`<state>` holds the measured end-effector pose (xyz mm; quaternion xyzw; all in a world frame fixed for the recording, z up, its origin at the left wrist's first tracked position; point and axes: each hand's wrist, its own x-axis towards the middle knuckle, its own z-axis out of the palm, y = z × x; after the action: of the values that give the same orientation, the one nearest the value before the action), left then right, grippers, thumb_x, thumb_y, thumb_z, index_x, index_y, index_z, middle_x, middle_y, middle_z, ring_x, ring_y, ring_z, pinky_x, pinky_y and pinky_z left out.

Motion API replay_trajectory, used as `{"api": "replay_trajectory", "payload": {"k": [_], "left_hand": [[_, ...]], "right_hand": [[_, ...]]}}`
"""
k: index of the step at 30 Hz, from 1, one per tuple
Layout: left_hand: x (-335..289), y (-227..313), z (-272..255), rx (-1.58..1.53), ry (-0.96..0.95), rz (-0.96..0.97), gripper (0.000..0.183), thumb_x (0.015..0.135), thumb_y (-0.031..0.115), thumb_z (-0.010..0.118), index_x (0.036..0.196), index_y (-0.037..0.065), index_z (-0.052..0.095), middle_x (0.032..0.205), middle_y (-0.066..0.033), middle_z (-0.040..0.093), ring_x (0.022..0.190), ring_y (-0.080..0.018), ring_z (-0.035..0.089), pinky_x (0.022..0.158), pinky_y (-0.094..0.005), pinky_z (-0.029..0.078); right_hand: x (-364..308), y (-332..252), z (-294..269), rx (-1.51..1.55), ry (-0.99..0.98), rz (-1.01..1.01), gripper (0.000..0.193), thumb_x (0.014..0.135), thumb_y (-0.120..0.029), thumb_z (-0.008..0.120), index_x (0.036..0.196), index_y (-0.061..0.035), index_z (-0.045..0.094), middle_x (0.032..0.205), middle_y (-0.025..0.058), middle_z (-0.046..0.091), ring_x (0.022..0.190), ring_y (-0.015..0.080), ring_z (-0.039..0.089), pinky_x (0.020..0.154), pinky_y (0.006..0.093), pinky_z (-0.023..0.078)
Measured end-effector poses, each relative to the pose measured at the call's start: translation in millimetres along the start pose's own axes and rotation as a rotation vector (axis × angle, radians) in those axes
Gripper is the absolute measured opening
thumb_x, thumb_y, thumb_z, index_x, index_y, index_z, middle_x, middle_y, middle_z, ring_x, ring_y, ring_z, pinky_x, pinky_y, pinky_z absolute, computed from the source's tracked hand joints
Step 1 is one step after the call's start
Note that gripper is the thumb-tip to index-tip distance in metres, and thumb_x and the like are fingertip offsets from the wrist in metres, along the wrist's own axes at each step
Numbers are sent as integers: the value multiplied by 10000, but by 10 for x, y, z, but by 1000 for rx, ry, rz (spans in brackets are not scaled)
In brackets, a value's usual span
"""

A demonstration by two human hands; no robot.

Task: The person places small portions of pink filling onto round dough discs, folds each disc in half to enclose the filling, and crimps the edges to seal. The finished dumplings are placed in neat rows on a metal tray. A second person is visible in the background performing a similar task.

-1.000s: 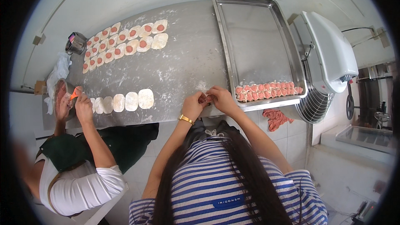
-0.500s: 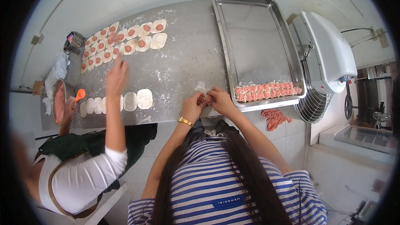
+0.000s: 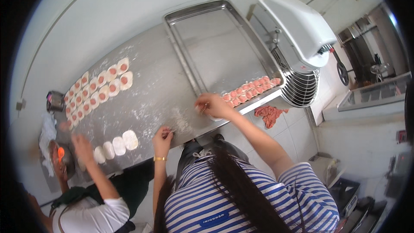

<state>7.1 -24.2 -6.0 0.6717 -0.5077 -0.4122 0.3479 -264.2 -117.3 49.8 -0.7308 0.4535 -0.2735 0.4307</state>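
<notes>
My left hand (image 3: 162, 138), with a gold watch at the wrist, hovers at the table's near edge. Its fingers are pinched, and something small and thin shows at the fingertips, too small to name. My right hand (image 3: 210, 105) is at the near left corner of the metal tray (image 3: 183, 60), beside the left end of the rows of dumplings (image 3: 250, 91). The fingers are curled together and blurred; what they hold, if anything, is hidden. The dumplings, pink filling in pale wrappers, lie close together along the tray's near side.
Flat wrappers topped with pink filling (image 3: 101, 81) lie in rows at the far left of the steel table (image 3: 148, 77). Plain wrappers (image 3: 118, 144) lie nearer. A co-worker's hand (image 3: 84, 147) is beside them; an orange spoon (image 3: 61, 152) is by the filling bowl. A white mixer (image 3: 297, 30) stands right.
My hands, together at a dumpling before, have parted; the right one has moved to the tray's corner. The whole view has turned and shifted. The co-worker's arm has left the filled wrappers.
</notes>
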Motion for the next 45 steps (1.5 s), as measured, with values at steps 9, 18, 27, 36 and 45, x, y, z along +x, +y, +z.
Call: {"api": "replay_trajectory", "payload": {"k": [9, 18, 27, 36, 45], "left_hand": [[-122, -85, 15, -16, -70, 6, 184, 780, -27, 609, 964, -8, 606, 834, -61, 645, 745, -111, 613, 668, -236, 499], [-151, 315, 258, 44, -128, 17, 174, 791, -31, 603, 963, -8, 606, 845, -65, 650, 753, -93, 608, 670, -226, 499], [-260, 232, 385, 37, -168, 18, 193, 780, -48, 611, 969, -9, 608, 826, -56, 650, 742, -95, 610, 689, -231, 504], [37, 325, 130, 191, -120, 70, 221, 802, 83, 640, 1010, 12, 623, 912, -101, 681, 823, -157, 652, 764, -288, 516], [1696, 344, -1527, 370, 542, 158, 213, 823, 213, 583, 839, 17, 664, 776, -201, 650, 730, -332, 648, 656, -390, 498]], "right_hand": [[-614, 1283, -2339, -540, 389, 433, 249, 644, -35, 634, 884, -73, 688, 843, 138, 661, 742, 262, 651, 670, 325, 504], [-625, 1665, -2421, -617, 145, 362, 286, 631, -38, 648, 911, -74, 692, 814, 128, 670, 775, 267, 656, 708, 336, 515], [-798, 1700, -2493, -500, 85, 254, 308, 624, -12, 604, 911, -73, 698, 821, 139, 671, 757, 297, 650, 703, 355, 511], [-727, 1506, -2458, -571, 5, 284, 285, 612, -81, 582, 878, -57, 680, 777, 177, 635, 735, 326, 622, 674, 389, 487], [-888, 873, -2309, -713, 424, 138, 528, 666, 96, 468, 1167, -45, 561, 1141, 226, 530, 1059, 412, 508, 902, 406, 420]]}}
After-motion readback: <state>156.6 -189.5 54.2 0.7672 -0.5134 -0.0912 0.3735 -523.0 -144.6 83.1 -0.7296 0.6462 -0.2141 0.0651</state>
